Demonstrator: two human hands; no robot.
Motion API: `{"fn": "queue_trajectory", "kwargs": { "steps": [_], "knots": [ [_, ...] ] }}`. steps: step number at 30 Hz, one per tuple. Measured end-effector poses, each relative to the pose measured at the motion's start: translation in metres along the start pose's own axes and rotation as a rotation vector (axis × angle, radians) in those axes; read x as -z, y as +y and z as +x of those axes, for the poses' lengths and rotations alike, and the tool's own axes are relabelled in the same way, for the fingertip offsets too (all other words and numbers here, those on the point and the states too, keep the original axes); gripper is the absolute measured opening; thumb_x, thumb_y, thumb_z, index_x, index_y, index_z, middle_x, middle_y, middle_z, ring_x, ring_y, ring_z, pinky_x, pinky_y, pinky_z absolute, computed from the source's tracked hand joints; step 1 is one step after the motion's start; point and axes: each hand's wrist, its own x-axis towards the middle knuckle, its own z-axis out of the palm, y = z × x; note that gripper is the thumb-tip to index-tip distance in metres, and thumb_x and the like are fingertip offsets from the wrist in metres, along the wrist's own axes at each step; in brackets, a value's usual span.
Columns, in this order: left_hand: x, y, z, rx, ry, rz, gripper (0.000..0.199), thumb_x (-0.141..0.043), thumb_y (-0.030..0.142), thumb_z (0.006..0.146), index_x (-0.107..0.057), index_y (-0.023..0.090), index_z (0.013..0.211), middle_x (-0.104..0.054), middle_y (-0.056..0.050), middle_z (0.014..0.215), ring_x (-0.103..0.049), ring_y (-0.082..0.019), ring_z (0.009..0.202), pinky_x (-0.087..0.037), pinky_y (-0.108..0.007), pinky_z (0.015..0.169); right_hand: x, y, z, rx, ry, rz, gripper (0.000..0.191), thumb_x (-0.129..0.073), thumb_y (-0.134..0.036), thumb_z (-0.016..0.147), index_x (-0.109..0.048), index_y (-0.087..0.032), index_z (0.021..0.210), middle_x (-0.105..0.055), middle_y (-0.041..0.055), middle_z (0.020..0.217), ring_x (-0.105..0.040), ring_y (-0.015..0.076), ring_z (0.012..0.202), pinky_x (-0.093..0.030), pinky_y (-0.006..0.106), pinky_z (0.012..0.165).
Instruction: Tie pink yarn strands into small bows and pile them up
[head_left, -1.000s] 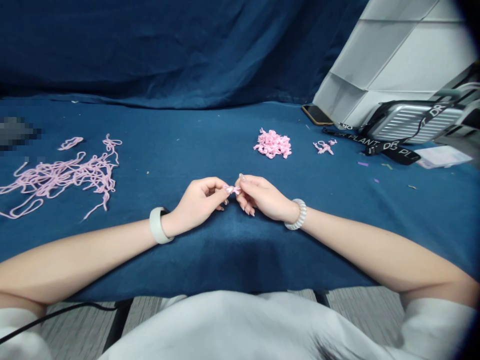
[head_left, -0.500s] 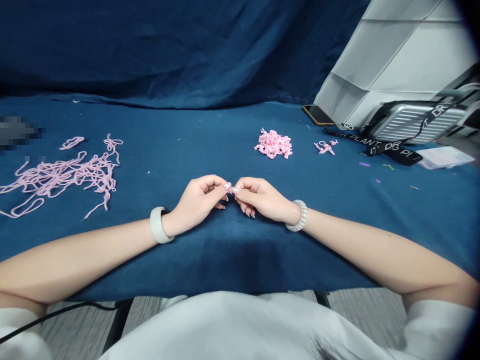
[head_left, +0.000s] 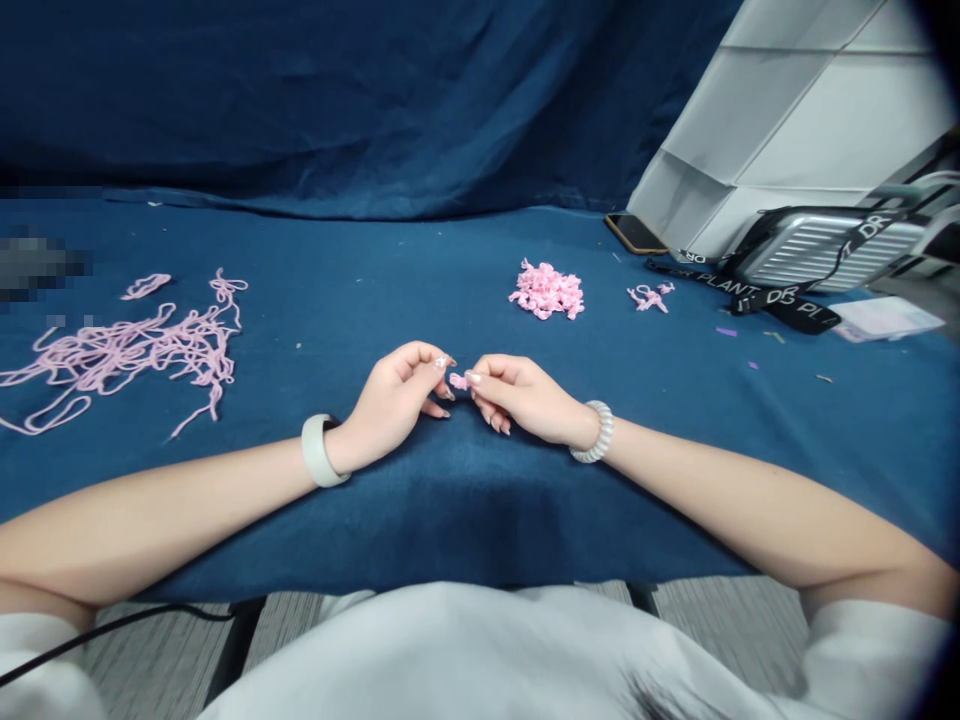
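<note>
- Currently the right hand (head_left: 525, 395) pinches a small pink yarn piece (head_left: 458, 381) between thumb and forefinger, its looped end poking out toward nine o'clock.
- The left hand (head_left: 394, 400) faces it from nine o'clock, thumb and forefinger tips drawn almost together, the other fingers loosely curled; they sit so close to the piece that I can't tell whether they touch it.
- From that piece, a compact heap of pink knots (head_left: 547, 290) lies between one and two o'clock, lumpy and crinkled.
- A few loose knotted bits (head_left: 649, 297) rest at two o'clock, thin and twisted.
- At nine o'clock spreads a tangle of pale pink yarn (head_left: 142, 350), soft and loopy, with a small folded hank (head_left: 147, 287) just above it.
- A smooth, wide pale band (head_left: 319, 450) rings the left wrist; a shiny coiled bracelet (head_left: 596, 432) rings the right.
- Beneath everything, blue cloth (head_left: 360, 320) covers the table.
</note>
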Motion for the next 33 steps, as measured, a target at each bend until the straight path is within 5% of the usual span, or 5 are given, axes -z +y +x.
{"fn": "queue_trajectory", "kwargs": {
  "steps": [11, 20, 27, 33],
  "knots": [
    [0.0043, 0.0046, -0.0027, -0.035, -0.131, 0.14, 0.018, -0.063, 0.031, 0.078, -0.062, 0.013, 0.081, -0.063, -0.002, 0.062, -0.058, -0.011, 0.054, -0.048, -0.021, 0.054, 0.001, 0.0005, 0.0002, 0.001, 0.001, 0.087, 0.036, -0.054, -0.047, 0.083, -0.046, -0.016, 0.067, -0.05, -0.0058, 0.05, -0.045, 0.0038, 0.04, -0.036, 0.014, 0.038],
    [0.0006, 0.0057, -0.0031, -0.067, -0.117, 0.253, 0.02, -0.061, 0.033, 0.08, -0.061, 0.014, 0.077, -0.061, 0.001, 0.058, -0.056, -0.008, 0.049, -0.046, -0.019, 0.051, 0.0001, -0.0054, 0.0018, -0.049, -0.053, -0.055, 0.037, -0.05, -0.051, 0.084, -0.049, -0.016, 0.074, -0.053, -0.0032, 0.056, -0.052, 0.006, 0.045, -0.044, 0.016, 0.042],
    [0.0032, 0.0023, -0.0034, -0.082, -0.081, 0.11, 0.016, -0.062, 0.03, 0.079, -0.055, 0.015, 0.082, -0.057, 0.003, 0.055, -0.057, -0.01, 0.05, -0.049, -0.022, 0.053, -0.0001, -0.0009, 0.0005, -0.008, -0.022, -0.055, 0.035, -0.052, -0.049, 0.084, -0.052, -0.015, 0.075, -0.051, -0.0051, 0.052, -0.048, 0.0045, 0.042, -0.042, 0.015, 0.04],
    [0.0034, 0.0039, -0.0061, -0.137, -0.067, 0.233, 0.015, -0.063, 0.028, 0.077, -0.058, 0.014, 0.079, -0.056, 0.002, 0.054, -0.054, -0.008, 0.047, -0.045, -0.019, 0.049, 0.0009, -0.0016, 0.0008, 0.019, -0.022, -0.053, 0.039, -0.054, -0.051, 0.082, -0.052, -0.014, 0.072, -0.05, -0.0057, 0.049, -0.046, 0.0031, 0.039, -0.04, 0.014, 0.04]
  ]
}}
